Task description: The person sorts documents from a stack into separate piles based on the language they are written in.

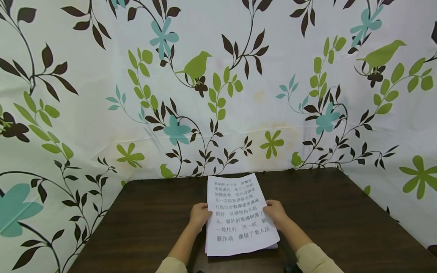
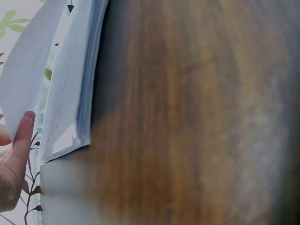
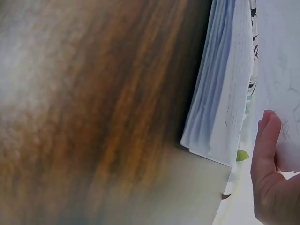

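A white sheet of paper [image 1: 235, 216] printed with large Chinese characters faces me at the middle of the table. My left hand [image 1: 200, 217] pinches its left edge, and my right hand [image 1: 275, 214] pinches the right edge. Both wrist views show this sheet raised apart from a thick stack of paper [image 3: 225, 98] lying on the tabletop. In the left wrist view, the fingers [image 2: 23, 140] sit behind the lifted sheet. The stack's layered edges show at the side, and from the head view only a lower right corner of it peeks out.
The dark brown wooden table [image 1: 146, 223] extends on both sides of the paper. Behind it hangs a white cloth [image 1: 232, 113] patterned with leaves, birds and flowers. Pale sleeves [image 1: 317, 259] cover my forearms near the bottom edge.
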The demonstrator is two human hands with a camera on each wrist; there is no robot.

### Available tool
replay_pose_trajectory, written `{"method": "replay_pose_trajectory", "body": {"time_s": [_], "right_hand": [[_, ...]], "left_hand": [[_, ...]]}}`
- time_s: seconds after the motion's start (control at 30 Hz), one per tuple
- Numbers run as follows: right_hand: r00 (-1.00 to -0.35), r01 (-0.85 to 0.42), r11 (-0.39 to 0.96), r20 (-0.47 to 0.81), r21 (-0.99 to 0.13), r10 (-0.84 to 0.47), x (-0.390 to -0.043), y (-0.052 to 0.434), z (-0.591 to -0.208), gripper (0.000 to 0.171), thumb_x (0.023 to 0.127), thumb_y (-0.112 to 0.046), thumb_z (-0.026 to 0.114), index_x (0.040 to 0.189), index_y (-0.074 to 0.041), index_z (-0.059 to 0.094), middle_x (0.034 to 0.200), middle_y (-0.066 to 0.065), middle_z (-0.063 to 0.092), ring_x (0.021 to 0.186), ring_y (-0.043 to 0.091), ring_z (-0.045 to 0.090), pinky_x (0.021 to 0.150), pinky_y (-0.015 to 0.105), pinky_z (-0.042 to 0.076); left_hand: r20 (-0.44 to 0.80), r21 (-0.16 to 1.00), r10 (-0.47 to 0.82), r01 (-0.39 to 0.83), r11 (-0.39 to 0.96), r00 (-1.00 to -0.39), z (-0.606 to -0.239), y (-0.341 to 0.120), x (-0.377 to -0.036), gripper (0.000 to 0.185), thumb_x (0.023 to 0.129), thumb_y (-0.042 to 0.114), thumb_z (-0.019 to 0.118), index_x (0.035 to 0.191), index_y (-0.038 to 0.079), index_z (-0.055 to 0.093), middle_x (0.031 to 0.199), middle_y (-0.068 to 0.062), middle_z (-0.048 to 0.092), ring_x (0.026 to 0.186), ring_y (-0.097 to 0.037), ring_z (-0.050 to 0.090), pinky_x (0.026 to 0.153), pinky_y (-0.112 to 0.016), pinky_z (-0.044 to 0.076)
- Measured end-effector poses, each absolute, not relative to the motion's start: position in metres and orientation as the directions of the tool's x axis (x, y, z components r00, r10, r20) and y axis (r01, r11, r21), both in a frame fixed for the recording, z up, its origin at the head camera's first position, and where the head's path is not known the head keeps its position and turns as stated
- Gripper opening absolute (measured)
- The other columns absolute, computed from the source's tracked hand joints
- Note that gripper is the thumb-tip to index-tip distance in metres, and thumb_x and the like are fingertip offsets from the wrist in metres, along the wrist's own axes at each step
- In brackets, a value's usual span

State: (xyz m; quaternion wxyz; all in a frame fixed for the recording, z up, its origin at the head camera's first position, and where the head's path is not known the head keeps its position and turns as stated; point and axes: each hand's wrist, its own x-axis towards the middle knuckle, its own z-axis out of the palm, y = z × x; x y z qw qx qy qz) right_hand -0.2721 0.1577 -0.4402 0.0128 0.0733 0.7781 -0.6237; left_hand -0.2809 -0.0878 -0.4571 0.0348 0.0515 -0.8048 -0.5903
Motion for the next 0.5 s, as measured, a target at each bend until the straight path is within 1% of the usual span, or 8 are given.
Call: {"method": "replay_pose_trajectory", "body": {"time_s": [0.13, 0.23, 0.33, 0.47, 0.5], "right_hand": [[-0.986, 0.147, 0.201, -0.128, -0.968, 0.105, -0.275, 0.158, -0.438, 0.03, 0.077, 0.007, 0.042, 0.105, 0.017, 0.046, 0.074, 0.015, 0.056, 0.058, 0.021, 0.056, 0.051, 0.035, 0.048], [-0.984, 0.157, 0.195, -0.138, -0.968, 0.108, -0.276, 0.157, -0.435, 0.03, 0.077, 0.006, 0.043, 0.106, 0.016, 0.046, 0.076, 0.015, 0.056, 0.059, 0.021, 0.056, 0.051, 0.034, 0.048], [-0.983, 0.16, 0.186, -0.14, -0.969, 0.116, -0.276, 0.155, -0.43, 0.03, 0.078, 0.005, 0.044, 0.106, 0.015, 0.046, 0.078, 0.015, 0.056, 0.06, 0.02, 0.055, 0.052, 0.032, 0.047], [-0.987, 0.135, 0.18, -0.116, -0.974, 0.112, -0.275, 0.15, -0.421, 0.029, 0.078, 0.004, 0.045, 0.105, 0.014, 0.048, 0.078, 0.014, 0.056, 0.06, 0.02, 0.056, 0.052, 0.031, 0.047], [-0.988, 0.127, 0.182, -0.109, -0.975, 0.106, -0.275, 0.148, -0.419, 0.028, 0.078, 0.004, 0.045, 0.105, 0.014, 0.049, 0.079, 0.014, 0.056, 0.061, 0.02, 0.056, 0.052, 0.031, 0.047]], "left_hand": [[-0.001, 0.959, -0.138, -0.04, 0.279, -0.99, -0.453, -0.091, -0.283, 0.028, 0.072, -0.007, 0.052, 0.099, -0.013, 0.056, 0.071, -0.011, 0.059, 0.047, -0.016, 0.046, 0.041, -0.026, 0.038], [0.004, 0.962, -0.137, -0.033, 0.27, -0.991, -0.449, -0.094, -0.285, 0.027, 0.073, -0.007, 0.052, 0.099, -0.013, 0.056, 0.072, -0.012, 0.059, 0.049, -0.015, 0.047, 0.043, -0.027, 0.039], [0.014, 0.965, -0.133, -0.022, 0.262, -0.991, -0.444, -0.097, -0.284, 0.026, 0.073, -0.008, 0.053, 0.099, -0.014, 0.056, 0.076, -0.014, 0.06, 0.055, -0.016, 0.051, 0.045, -0.027, 0.042], [0.02, 0.972, -0.135, -0.012, 0.234, -0.991, -0.437, -0.103, -0.284, 0.027, 0.074, -0.008, 0.053, 0.1, -0.015, 0.054, 0.079, -0.017, 0.06, 0.059, -0.019, 0.054, 0.047, -0.028, 0.043], [0.016, 0.972, -0.143, -0.018, 0.233, -0.99, -0.436, -0.104, -0.284, 0.028, 0.074, -0.007, 0.053, 0.101, -0.014, 0.054, 0.079, -0.016, 0.06, 0.06, -0.019, 0.055, 0.048, -0.03, 0.044]]}}
